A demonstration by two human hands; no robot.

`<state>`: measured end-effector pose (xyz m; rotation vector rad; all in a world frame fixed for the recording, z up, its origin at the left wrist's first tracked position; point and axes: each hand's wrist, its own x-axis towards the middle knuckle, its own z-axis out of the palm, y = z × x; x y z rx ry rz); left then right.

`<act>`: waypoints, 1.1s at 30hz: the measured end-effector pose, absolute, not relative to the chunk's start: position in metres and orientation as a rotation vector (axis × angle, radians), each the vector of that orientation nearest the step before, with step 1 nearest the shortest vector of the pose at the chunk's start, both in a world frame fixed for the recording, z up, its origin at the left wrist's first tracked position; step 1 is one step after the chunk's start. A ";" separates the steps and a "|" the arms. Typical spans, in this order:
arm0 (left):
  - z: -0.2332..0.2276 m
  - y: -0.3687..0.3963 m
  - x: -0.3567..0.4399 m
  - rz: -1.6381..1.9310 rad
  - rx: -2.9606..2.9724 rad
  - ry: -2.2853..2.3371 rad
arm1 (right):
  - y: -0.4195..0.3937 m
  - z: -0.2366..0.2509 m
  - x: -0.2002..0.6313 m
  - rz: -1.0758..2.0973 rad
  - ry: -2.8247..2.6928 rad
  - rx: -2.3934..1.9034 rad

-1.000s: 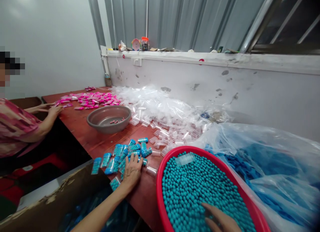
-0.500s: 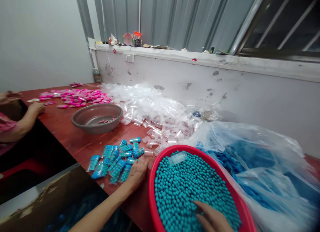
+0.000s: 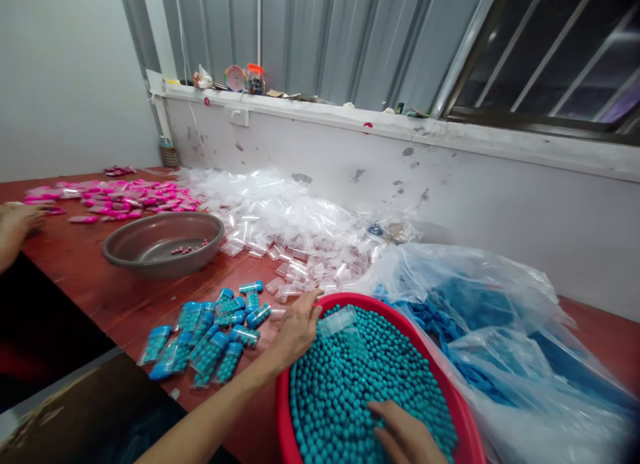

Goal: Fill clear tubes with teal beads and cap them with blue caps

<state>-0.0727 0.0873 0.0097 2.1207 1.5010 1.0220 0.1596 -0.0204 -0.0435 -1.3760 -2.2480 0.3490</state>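
A red basin (image 3: 284, 411) full of small teal beads (image 3: 370, 377) stands in front of me. At its left rim is my left hand (image 3: 297, 324), fingers stretched out and holding nothing. An uncapped clear plastic bottle (image 3: 337, 322) lies on the beads just beyond those fingertips. Low in the basin, my right hand (image 3: 407, 434) rests on the beads with thumb and fingers apart; part of it is cut off by the frame. Left of the basin lie several small clear bottles (image 3: 210, 354) with blue caps, filled with teal beads.
Loose clear bottles (image 3: 300, 271) heap up behind the basin. A plastic bag (image 3: 540, 337) with blue pieces bulges at the right. Farther left are a grey bowl (image 3: 113, 251) with a few pink beads, pink-capped bottles (image 3: 130, 197) and another person's hand (image 3: 17, 221).
My left hand has moved from beside the filled bottles to the basin's left rim, and its fingers have stretched out. The view has shifted right. My right hand stays at the beads.
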 end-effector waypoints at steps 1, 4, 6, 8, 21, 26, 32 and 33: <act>0.006 0.090 -0.075 0.979 2.140 1.563 | -0.011 -0.039 0.158 0.298 -2.317 -1.353; -0.008 0.093 -0.073 0.784 2.377 1.590 | 0.034 -0.020 0.144 0.018 -2.465 -1.445; -0.020 0.094 -0.065 0.687 2.587 1.584 | 0.067 -0.009 0.130 -0.105 -2.528 -1.518; -0.034 0.097 -0.056 0.633 2.769 1.578 | 0.093 -0.004 0.117 -0.131 -2.555 -1.596; -0.037 0.092 -0.059 0.495 2.767 1.575 | 0.091 0.003 0.158 0.157 -2.414 -1.774; -0.009 0.092 -0.034 0.492 2.721 1.556 | 0.085 0.007 0.155 0.322 -2.375 -1.642; 0.013 0.077 -0.014 0.352 2.590 1.305 | 0.068 0.014 0.151 0.407 -2.384 -1.531; 0.016 0.075 -0.015 0.331 2.571 1.292 | 0.064 0.016 0.153 0.428 -2.387 -1.516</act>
